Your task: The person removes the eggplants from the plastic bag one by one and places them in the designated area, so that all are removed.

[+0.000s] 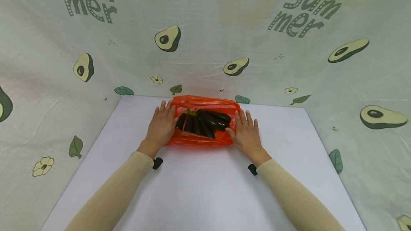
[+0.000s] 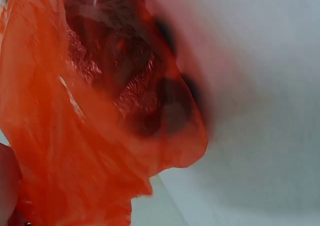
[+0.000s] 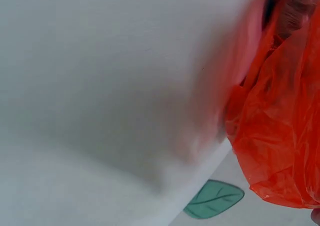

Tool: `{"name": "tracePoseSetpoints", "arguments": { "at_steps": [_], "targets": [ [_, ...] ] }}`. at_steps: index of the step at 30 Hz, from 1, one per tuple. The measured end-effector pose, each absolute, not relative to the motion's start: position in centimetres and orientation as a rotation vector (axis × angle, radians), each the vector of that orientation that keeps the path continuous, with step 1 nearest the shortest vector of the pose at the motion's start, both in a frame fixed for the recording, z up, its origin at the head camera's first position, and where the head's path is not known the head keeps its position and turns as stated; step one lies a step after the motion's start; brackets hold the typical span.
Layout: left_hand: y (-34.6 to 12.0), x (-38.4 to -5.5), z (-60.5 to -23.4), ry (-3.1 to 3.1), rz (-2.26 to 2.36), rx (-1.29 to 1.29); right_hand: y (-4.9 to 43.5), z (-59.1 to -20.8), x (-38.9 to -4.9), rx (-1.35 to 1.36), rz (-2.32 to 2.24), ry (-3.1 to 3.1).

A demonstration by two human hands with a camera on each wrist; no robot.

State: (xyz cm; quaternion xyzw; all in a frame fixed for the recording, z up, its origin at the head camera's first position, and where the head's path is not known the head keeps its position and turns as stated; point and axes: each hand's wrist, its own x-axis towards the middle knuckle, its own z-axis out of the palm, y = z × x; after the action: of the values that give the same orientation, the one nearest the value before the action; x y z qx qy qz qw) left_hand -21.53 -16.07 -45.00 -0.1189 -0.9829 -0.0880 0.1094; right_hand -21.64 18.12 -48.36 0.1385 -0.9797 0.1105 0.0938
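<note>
A red plastic bag (image 1: 197, 140) lies at the far side of the white table, its mouth spread wide toward me. Inside it several dark purple eggplants (image 1: 208, 119) lie side by side, some with green stem ends. My left hand (image 1: 162, 124) rests along the bag's left side with fingers extended, the thumb at the rim. At the opposite side my right hand (image 1: 248, 133) touches the bag, fingers straight and spread, thumb over the edge. In the left wrist view, dark shapes show through the thin red plastic (image 2: 75, 151). The right wrist view shows the bag's crumpled side (image 3: 272, 151).
The white tabletop (image 1: 205, 188) extends in front of the bag and to both sides. A pale cloth (image 1: 199, 13) printed with avocados, leaves and "summer" lettering hangs behind the table and along its left and right edges.
</note>
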Motion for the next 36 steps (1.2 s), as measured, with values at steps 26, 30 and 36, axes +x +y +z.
{"name": "tracePoseSetpoints", "arguments": {
  "at_steps": [26,30,36],
  "targets": [
    [-13.3,-17.0,-46.2,-2.901,-0.125,-0.524,21.6,-49.0,-15.5,0.437,0.133,-2.883],
    [-13.3,-17.3,-46.7,-2.899,-0.114,-0.509,21.4,-49.3,-15.7,0.424,0.153,-2.883],
    [-13.4,-17.2,-46.9,-2.921,-0.163,-0.481,21.2,-49.3,-15.9,0.41,0.163,-2.871]
  ]
}}
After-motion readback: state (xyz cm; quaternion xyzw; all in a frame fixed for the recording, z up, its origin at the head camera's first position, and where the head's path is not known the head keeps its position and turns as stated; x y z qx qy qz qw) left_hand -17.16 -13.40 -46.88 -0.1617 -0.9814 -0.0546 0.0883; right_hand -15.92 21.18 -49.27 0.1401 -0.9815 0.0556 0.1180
